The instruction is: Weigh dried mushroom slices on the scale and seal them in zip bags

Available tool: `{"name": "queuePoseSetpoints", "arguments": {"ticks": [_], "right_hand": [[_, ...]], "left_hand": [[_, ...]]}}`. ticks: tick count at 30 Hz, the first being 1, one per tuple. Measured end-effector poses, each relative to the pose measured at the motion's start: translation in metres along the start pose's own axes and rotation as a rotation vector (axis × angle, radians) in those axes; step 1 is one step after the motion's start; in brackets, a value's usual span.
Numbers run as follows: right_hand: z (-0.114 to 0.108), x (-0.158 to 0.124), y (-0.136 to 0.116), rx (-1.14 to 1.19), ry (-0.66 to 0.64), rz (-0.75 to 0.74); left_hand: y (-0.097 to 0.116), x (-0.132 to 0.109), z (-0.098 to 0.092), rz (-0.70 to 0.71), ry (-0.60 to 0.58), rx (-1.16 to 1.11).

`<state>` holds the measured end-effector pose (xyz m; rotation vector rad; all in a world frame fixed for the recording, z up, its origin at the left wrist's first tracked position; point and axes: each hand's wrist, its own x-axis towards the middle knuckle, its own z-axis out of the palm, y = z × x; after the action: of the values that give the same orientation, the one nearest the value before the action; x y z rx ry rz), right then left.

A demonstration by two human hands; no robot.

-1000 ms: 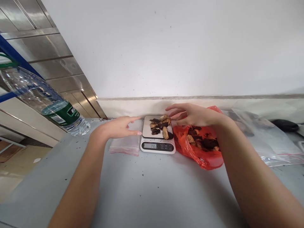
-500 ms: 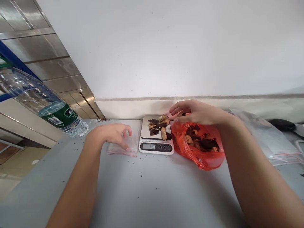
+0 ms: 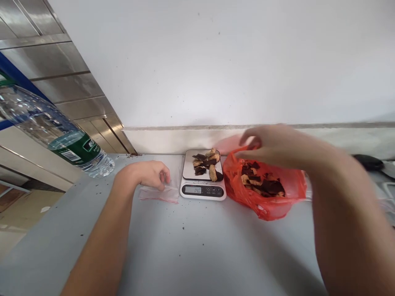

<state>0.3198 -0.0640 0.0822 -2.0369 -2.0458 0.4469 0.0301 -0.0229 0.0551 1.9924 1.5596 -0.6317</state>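
Note:
My left hand (image 3: 153,174) is bent over a clear zip bag (image 3: 159,196), thumb and fingers pinched at its top layer. Beside the bag stands a white digital kitchen scale (image 3: 203,196), its display reading about 14.0. Several dried, dark-skinned slices (image 3: 207,161) with tan insides lie on its metal plate. Right of the scale, a red plastic bag (image 3: 262,209) gapes, holding more dried slices (image 3: 267,183). My right hand (image 3: 268,144), smeared by motion, is over the bag's far rim. Its thumb and fingers are curled but apart, with no slice visible between them.
A large water bottle (image 3: 77,148) with a green label stands at the table's left edge. A white wall (image 3: 216,74) rises behind the grey table (image 3: 185,255). At the far right lies a black object (image 3: 368,162). Dark crumbs dot the tabletop.
My right hand has moved right from beside the scale; the dark piece seen at its fingers no longer shows. My left fingers have closed on the zip bag. The reading fell from about 14.2.

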Motion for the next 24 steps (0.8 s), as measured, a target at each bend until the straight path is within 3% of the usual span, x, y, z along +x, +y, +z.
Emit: {"name": "queuePoseSetpoints", "arguments": {"ticks": [4, 7, 18, 24], "right_hand": [[0.024, 0.003, -0.04, 0.048, -0.115, -0.034], [0.036, 0.005, -0.054, -0.028, -0.261, -0.036], [0.047, 0.016, -0.036, 0.029, -0.342, -0.08], [0.025, 0.008, -0.032, 0.204, -0.323, -0.082]], "left_hand": [[0.001, -0.001, 0.0, -0.013, 0.011, 0.022], [0.0, -0.001, 0.0, -0.001, 0.002, 0.019], [0.003, -0.005, -0.001, 0.001, -0.002, 0.009], [0.002, -0.004, -0.002, 0.023, 0.007, 0.008]]}}
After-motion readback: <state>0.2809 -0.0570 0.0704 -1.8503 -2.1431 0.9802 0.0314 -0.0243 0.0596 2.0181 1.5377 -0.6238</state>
